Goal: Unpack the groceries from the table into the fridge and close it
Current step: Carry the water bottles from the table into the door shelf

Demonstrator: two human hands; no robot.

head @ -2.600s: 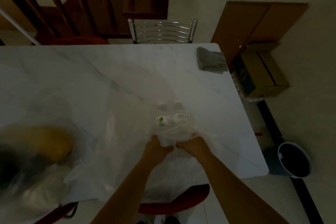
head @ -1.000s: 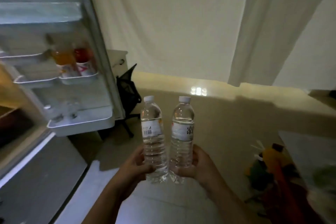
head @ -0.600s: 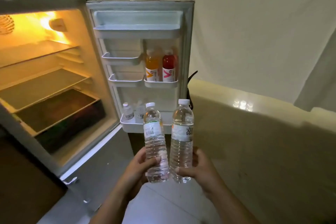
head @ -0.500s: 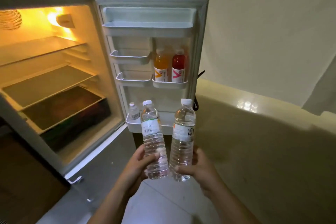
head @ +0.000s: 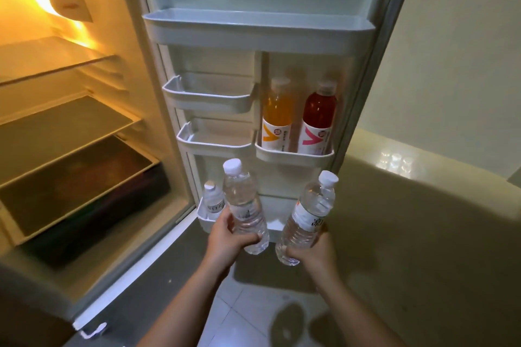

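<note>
The fridge stands open, its lit interior on the left and its door straight ahead. My left hand grips a clear water bottle with a white cap, held almost upright in front of the lowest door bin. My right hand holds a second water bottle, tilted to the right, just right of the first. Both bottles hover at the height of that lowest bin, apart from each other.
A small water bottle stands at the left end of the lowest bin. An orange drink and a red drink stand in the right middle bin. Two small left bins and the top shelf hold nothing. Glass shelves inside the fridge are bare.
I have come closer to the fridge door. The two bottles have moved apart and down toward the lowest door bin, and the right one now tilts rightward.
</note>
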